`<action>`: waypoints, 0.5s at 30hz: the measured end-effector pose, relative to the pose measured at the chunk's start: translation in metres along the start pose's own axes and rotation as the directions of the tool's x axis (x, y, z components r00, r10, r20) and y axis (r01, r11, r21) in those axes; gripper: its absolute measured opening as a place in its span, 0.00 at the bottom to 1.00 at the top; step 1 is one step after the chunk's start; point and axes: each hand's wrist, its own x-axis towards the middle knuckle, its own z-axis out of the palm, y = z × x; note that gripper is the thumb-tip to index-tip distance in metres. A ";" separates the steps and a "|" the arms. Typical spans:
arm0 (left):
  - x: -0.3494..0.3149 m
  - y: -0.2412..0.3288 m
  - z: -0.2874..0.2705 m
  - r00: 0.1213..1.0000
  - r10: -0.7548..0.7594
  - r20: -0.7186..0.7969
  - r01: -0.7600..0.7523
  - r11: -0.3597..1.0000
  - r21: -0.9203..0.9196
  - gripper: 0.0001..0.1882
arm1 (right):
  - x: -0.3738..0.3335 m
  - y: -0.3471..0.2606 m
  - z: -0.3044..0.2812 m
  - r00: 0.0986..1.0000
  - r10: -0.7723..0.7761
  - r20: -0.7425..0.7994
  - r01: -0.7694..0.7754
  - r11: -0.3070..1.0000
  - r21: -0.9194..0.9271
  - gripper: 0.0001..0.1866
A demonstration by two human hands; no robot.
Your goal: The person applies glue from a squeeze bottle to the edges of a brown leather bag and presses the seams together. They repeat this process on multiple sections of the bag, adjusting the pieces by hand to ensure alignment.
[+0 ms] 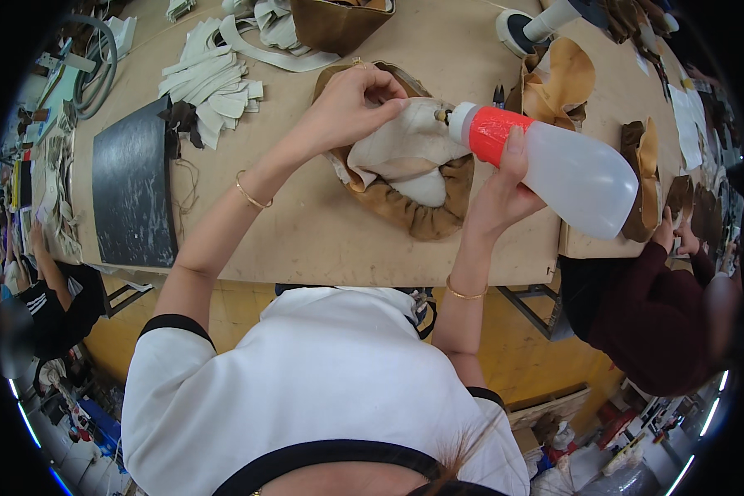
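Observation:
In my right hand is a translucent squeeze bottle with a red band and a white cap. It is tilted on its side, and its dark nozzle tip points left over the pale lining of a leather piece. The brown leather piece lies cupped on the table, its near edge gathered in folds, with a white patch inside. My left hand is closed in a pinch at the far left rim of this piece; the fingertips' exact hold is partly hidden.
Pale strips and a dark flat board lie to the left. A brown container stands at the far side. More leather pieces lie right, near a white stand. Co-workers sit at either side, one in a maroon sleeve.

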 end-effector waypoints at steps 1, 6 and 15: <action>-0.002 0.002 0.001 1.000 -0.010 0.007 0.010 0.999 -0.030 0.09 | 0.001 -0.001 0.002 1.000 -0.020 0.004 0.020 1.000 0.003 0.20; -0.008 0.005 0.000 0.987 -0.097 0.131 0.125 0.967 -0.222 0.10 | -0.005 -0.001 0.012 0.996 -0.079 -0.033 0.080 0.996 0.029 0.16; -0.017 0.001 0.001 0.967 -0.193 0.164 0.241 0.901 -0.361 0.10 | -0.016 0.007 0.014 0.963 -0.268 0.019 0.268 0.957 -0.110 0.16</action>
